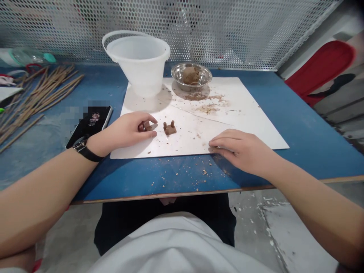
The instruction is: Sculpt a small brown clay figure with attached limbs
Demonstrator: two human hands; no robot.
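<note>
My left hand (129,131) is over the left part of a white board (184,142), thumb and forefinger spread apart. Between them a small brown clay piece (146,125) shows in part; whether the fingers touch it I cannot tell. Just right of that hand, a small clay block with short upright stubs (170,128) stands on the board. My right hand (240,149) rests at the board's front edge, its fingers together and thumb tip close to them. Anything inside that pinch is hidden.
A white bucket (142,70) and a steel bowl (178,84) holding a clay lump (191,75) stand at the back. To the left lie a phone (92,119), brown sticks (42,91) and a plastic bottle (28,57). Crumbs dot the blue table (136,176). Behind rises a perforated metal panel (227,34).
</note>
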